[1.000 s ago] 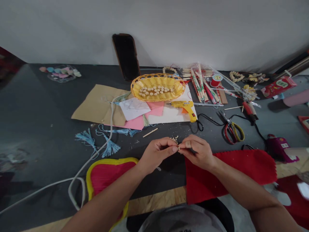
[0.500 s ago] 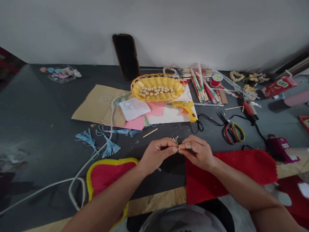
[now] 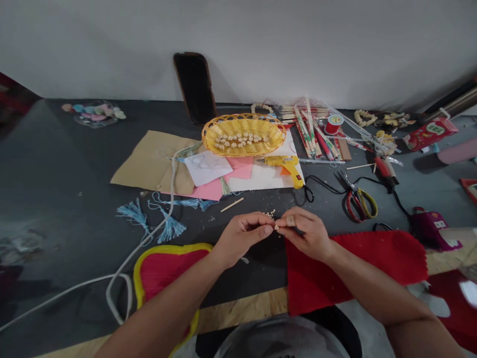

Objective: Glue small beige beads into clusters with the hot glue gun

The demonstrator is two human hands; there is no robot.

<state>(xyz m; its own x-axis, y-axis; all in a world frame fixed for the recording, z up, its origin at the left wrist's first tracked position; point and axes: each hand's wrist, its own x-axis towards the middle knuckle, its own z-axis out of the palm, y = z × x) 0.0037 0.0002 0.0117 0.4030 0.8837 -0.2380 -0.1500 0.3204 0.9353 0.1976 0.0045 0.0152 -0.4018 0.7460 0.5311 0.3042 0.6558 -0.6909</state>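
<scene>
My left hand (image 3: 242,236) is closed, thumb pressed against the bent fingers. What lies in its pinch is too small to make out. Tip to tip with it, my right hand (image 3: 303,231) pinches a tiny cluster of cream beads (image 3: 276,227); one finger wears a tan bandage. Just beyond the fingertips lies a small heap of loose cream beads (image 3: 273,213), partly hidden by the hands. Several similar little bead clusters (image 3: 242,140) rest in a yellow woven basket (image 3: 208,136) farther back.
A yellow glue gun (image 3: 294,169) and scissors (image 3: 359,201) lie ahead and right. Blue tassels (image 3: 171,228) and a white cable (image 3: 126,263) lie left. Red felt (image 3: 316,288) is under my right forearm. A phone (image 3: 194,87) leans on the wall; a wooden stick (image 3: 231,205) lies before it.
The fingertips have shifted slightly, and a gap has opened between the two pinches. More of the bead cluster shows at my right fingertips. The surroundings stay the same.
</scene>
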